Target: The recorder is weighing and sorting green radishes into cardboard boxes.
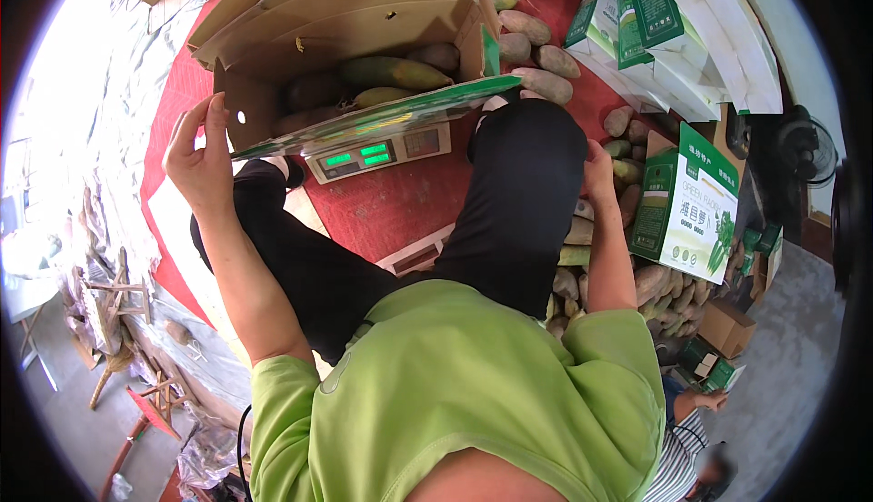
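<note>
An open cardboard box (346, 11) with a green printed side stands on a digital scale (422, 145) whose display glows green. Inside the box lie several radishes (396, 72), long and green or dull brown. My left hand (202, 152) grips the box at its near left corner, thumb and fingers closed on the cardboard edge. Beside my right knee is my right hand (597, 173), close to a pile of radishes (579, 231); its fingers are partly hidden behind the knee, so I cannot see whether they hold anything.
More radishes (548, 84) lie on the red mat (400, 220) right of the box. A green-and-white carton (687, 202) stands at the right, with flattened cartons (673, 38) behind it. A fan (805, 147) is at the far right. Another person's hand (711, 400) shows at lower right.
</note>
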{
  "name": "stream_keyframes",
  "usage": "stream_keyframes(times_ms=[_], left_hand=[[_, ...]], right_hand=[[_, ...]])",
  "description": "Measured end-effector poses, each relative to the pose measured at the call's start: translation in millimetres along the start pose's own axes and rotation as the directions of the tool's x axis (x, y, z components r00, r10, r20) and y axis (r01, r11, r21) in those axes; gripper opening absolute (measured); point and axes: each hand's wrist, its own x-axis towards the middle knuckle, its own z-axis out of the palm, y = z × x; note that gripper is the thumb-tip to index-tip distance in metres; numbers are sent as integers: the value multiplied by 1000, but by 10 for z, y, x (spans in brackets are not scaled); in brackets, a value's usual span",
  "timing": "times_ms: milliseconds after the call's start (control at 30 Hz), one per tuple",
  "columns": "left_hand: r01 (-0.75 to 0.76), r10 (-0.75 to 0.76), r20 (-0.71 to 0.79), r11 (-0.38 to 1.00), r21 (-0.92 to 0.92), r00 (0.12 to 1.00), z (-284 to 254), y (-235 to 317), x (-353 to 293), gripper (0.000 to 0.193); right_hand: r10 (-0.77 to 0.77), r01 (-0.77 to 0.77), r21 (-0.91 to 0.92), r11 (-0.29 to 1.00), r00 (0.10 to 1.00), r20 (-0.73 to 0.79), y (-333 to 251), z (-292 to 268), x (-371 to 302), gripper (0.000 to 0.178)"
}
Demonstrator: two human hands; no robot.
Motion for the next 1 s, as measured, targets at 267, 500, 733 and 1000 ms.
stream_keyframes(times_ms=[267, 500, 733, 1000], left_hand=[[-22, 22, 4, 999, 24, 1000, 4, -1, -2, 14], [-7, 7, -4, 1000, -18, 1000, 0, -11, -7, 13], [-30, 30, -13, 999, -23, 999, -59, -38, -38, 13], [-144, 130, 113, 982, 124, 985, -157, 87, -37, 15]], right_hand=[[-88, 89, 27, 996, 996, -14, -386, -22, 153, 26], [-205, 186, 178, 966, 974, 98, -1258, -62, 387, 27], [-392, 376, 110, 920, 892, 226, -2363, -54, 512, 31], [-484, 544, -321, 776, 838, 250, -3519, 106, 598, 50]])
